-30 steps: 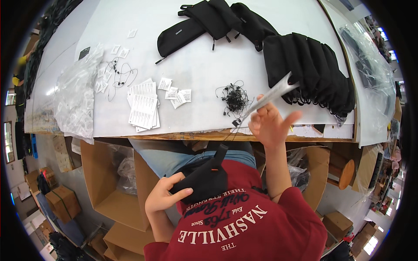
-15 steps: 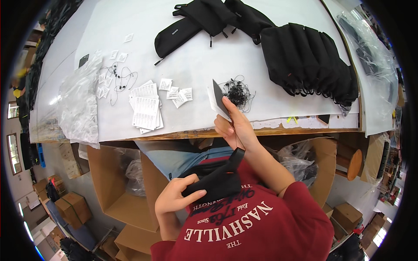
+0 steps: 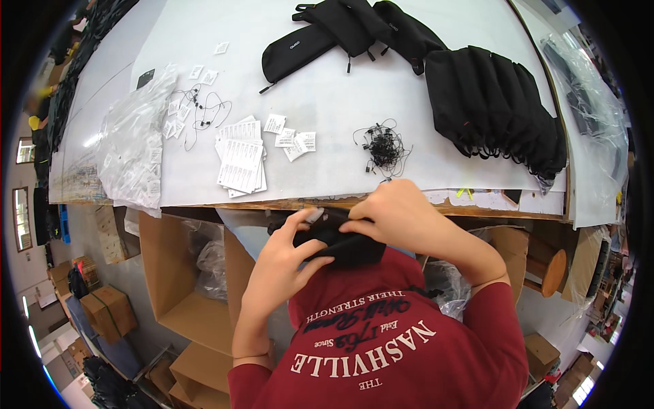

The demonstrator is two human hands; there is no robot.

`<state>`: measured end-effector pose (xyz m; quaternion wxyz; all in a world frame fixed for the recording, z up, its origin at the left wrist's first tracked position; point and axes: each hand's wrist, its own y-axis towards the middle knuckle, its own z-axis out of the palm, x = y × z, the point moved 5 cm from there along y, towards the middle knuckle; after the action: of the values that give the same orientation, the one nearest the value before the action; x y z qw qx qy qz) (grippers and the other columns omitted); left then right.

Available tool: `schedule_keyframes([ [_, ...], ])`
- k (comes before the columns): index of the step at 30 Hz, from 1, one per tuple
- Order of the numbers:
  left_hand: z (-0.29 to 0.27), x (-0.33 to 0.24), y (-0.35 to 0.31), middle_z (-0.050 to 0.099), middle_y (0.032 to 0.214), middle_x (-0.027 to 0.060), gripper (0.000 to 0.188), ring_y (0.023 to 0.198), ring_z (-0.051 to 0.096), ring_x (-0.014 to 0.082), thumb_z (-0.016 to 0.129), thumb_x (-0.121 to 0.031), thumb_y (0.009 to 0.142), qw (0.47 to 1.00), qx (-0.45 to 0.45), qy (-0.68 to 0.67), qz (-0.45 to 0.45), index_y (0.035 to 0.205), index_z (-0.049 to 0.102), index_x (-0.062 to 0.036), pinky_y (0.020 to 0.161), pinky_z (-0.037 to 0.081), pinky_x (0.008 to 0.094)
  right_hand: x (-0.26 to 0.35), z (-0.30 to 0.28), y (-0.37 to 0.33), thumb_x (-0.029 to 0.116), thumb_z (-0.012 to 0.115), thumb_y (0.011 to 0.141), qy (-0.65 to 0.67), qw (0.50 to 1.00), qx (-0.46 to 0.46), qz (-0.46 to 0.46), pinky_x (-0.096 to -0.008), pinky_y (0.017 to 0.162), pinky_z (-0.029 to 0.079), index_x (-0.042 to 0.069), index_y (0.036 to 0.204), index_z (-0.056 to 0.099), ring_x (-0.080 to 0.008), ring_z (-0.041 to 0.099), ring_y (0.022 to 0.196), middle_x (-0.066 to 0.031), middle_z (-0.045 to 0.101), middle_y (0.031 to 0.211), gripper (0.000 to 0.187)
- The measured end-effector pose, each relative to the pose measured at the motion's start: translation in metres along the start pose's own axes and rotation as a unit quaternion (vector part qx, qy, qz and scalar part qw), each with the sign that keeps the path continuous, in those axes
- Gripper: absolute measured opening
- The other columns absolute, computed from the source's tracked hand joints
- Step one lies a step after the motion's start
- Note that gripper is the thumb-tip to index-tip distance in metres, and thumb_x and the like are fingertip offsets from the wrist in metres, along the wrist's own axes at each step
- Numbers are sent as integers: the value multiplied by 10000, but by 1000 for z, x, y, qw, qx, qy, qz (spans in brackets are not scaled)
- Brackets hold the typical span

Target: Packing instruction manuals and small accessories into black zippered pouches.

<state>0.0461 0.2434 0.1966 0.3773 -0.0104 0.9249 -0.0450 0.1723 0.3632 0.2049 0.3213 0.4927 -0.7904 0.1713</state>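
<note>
A small black fabric pouch (image 3: pixel 354 251) is held in front of my chest, just below the table's front edge. My left hand (image 3: pixel 286 259) grips its left side, thumb on the near face and fingers at the top. My right hand (image 3: pixel 395 217) is curled in a pinch against the pouch's upper right edge. A small pale piece (image 3: pixel 315 216) shows beside my left fingertips, too little to name. The hang tag card from before is out of sight. Beyond my right hand lies a tangle of black tag strings (image 3: pixel 387 151).
White printed cards (image 3: pixel 240 167) are stacked on the white table, with small white labels (image 3: pixel 297 144) beside them. Clear plastic bags (image 3: pixel 133 150) lie at left. Finished-looking black pouches (image 3: pixel 296 54) lie at the back; a row of them (image 3: pixel 484 102) stands right. Cardboard boxes (image 3: pixel 184 273) stand below.
My right hand has come down from the table edge to the pouch, and the card it held no longer shows. My left hand has raised the pouch towards the table edge.
</note>
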Motion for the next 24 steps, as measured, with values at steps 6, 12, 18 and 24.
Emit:
schedule_keyframes([
  [6,22,5,0,615,971,58,185,904,580,212,721,-176,737,988,33,1,148,839,617,-63,859,420,371,-7,29,-19,501,622,800,-37,992,121,-14,-372,514,457,83,838,706,-302,592,531,-119,581,544,429],
  [12,24,56,46,635,1022,103,216,976,582,262,629,-233,869,951,56,-304,24,930,622,-27,897,432,333,-12,27,-37,486,676,765,-18,987,161,8,-378,526,456,114,857,707,-308,582,537,-121,569,548,384],
  [18,13,129,102,536,1195,102,296,1119,466,298,690,-220,781,970,-223,101,-10,1044,625,-102,959,366,412,-8,24,-42,345,693,785,-28,989,142,8,-369,515,448,86,808,720,-300,567,518,-115,579,554,262],
  [24,-9,125,106,614,989,54,116,952,540,257,675,-152,800,941,-330,62,36,898,683,-90,862,407,377,-5,7,-41,310,697,779,-86,990,114,-21,-350,528,450,84,778,719,-273,574,520,-97,588,552,227],
])
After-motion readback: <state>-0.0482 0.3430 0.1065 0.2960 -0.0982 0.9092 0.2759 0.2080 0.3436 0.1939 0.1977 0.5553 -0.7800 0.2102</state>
